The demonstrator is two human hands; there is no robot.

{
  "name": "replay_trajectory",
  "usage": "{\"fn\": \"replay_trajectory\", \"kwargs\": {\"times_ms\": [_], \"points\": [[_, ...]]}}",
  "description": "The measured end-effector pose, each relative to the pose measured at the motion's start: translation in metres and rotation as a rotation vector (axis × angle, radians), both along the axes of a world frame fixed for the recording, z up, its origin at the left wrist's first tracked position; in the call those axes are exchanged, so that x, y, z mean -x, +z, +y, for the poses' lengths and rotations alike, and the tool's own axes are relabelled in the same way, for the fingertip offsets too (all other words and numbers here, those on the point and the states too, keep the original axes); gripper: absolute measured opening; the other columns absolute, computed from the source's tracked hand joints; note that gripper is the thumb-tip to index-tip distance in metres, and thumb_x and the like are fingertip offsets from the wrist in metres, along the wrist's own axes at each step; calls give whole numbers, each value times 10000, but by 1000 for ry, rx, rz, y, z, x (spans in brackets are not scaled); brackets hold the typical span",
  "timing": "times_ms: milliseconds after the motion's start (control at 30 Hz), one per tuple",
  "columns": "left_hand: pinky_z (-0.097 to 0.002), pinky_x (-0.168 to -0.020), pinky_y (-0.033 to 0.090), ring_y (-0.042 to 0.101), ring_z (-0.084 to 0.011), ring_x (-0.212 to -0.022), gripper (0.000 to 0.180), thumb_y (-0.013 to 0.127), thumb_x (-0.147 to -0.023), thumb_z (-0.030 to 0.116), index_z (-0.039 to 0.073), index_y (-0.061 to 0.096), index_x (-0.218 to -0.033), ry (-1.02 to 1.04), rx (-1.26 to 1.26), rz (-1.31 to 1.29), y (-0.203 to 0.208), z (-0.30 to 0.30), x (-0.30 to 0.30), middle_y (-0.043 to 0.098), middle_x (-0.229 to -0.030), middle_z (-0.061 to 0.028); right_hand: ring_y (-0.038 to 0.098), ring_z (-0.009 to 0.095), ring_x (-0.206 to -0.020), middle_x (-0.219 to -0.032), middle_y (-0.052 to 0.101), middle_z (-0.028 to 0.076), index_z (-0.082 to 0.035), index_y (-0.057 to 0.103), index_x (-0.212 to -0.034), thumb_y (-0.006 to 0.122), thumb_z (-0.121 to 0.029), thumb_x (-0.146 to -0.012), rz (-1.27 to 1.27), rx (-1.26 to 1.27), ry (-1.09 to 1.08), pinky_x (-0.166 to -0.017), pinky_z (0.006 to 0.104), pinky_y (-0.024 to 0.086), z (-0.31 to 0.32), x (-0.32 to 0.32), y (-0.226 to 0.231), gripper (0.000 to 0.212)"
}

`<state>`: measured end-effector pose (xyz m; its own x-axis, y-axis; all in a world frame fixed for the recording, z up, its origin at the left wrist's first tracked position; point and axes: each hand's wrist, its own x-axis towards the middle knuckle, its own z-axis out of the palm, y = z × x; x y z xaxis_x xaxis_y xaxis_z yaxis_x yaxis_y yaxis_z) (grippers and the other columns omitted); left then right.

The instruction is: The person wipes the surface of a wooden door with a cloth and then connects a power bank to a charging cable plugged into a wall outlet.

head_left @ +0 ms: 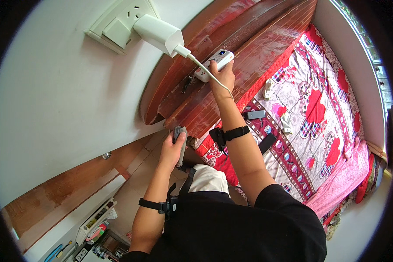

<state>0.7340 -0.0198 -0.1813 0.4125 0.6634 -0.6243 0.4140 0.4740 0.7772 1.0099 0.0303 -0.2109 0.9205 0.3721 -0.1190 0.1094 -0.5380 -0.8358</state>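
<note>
My right hand (223, 80) is closed around a white remote control (202, 73) with small buttons, above the wooden headboard (249, 56). A white charging cable (201, 66) crosses in front of that hand and the remote. Lower and to the left, my left hand (170, 152) grips a folded grey cloth (182, 160) beside the headboard's near end. The fingers wrap round the cloth, with part of it sticking out past the thumb. A small dark item (186, 84) lies on the headboard ledge next to the remote.
A white charger (159, 35) sticks out from the wall socket (118, 27) at the upper left. On the patterned bed (312, 109) lie a grey box-shaped item (256, 115) and a black flat item (267, 143). A wooden door (52, 196) stands at the lower left.
</note>
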Motion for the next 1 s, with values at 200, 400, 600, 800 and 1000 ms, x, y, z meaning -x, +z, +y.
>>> {"fn": "replay_trajectory", "kwargs": {"times_ms": [200, 400, 600, 800, 1000], "points": [[-297, -741, 532, 621, -128, -802, 432, 645, -959, 384, 34, 607, -1210, 24, -23, -6, -5, 3, 7, 666, -1020, -35, 654, 471, -1003, -1045, 661, 341, 76, 233, -1499, 584, -530, -891, 36, 107, 22, -889, 497, 512, 0, 0, 11, 927], [-295, -763, 502, 584, -129, -794, 373, 582, -1002, 348, 43, 596, -1216, 4, -10, -8, 1, 1, 5, 679, -1087, -45, 647, 467, -1028, -1069, 655, 342, 58, 199, -1514, 572, -528, -904, 37, 71, 53, -902, 492, 505, -2, -2, 10, 925], [-292, -760, 498, 582, -127, -792, 355, 576, -1007, 328, 48, 600, -1223, 51, 3, -22, 2, 0, 9, 686, -1105, -51, 648, 476, -1015, -1048, 659, 344, 53, 175, -1520, 568, -518, -913, 22, 97, 39, -900, 497, 505, -1, 2, 11, 921], [-293, -767, 502, 583, -125, -807, 357, 581, -1005, 330, 49, 599, -1225, 66, 2, -20, 1, 1, 14, 687, -1107, -51, 671, 461, -957, -1003, 678, 323, 85, 166, -1508, 522, -511, -942, -12, 204, 61, -857, 503, 523, -1, 6, 21, 896], [-292, -771, 503, 585, -125, -807, 360, 585, -1004, 324, 40, 598, -1224, 66, 0, -33, -3, 1, 17, 687, -1115, -56, 685, 444, -910, -960, 692, 295, 106, 212, -1487, 486, -500, -968, -60, 323, 78, -803, 501, 538, 3, 12, 30, 843]]}}
